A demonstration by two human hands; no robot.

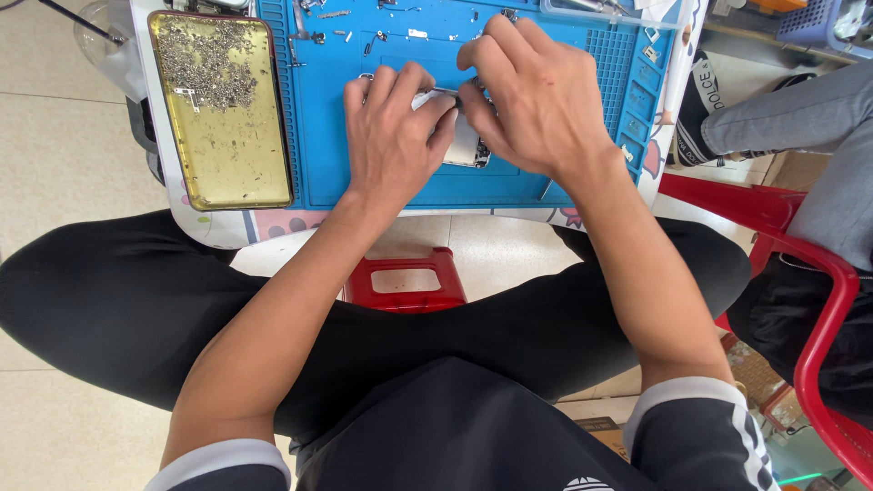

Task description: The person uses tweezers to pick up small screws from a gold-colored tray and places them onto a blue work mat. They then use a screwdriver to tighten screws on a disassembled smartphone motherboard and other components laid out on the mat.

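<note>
A small opened phone [466,145] lies on a blue work mat [364,173], mostly hidden under both hands. My left hand [393,136] presses down on it, fingers curled over its left part. My right hand [536,95] is closed around a thin metal tool [444,91] whose tip points left toward the phone's upper edge. Several tiny screws and metal parts are scattered along the mat's far edge [364,36].
A gold-coloured tin tray [223,173] with several small screws sits left of the mat on a small white table [218,232]. A red stool [405,282] stands between my legs. Another person in grey sits on a red chair [818,264] at right.
</note>
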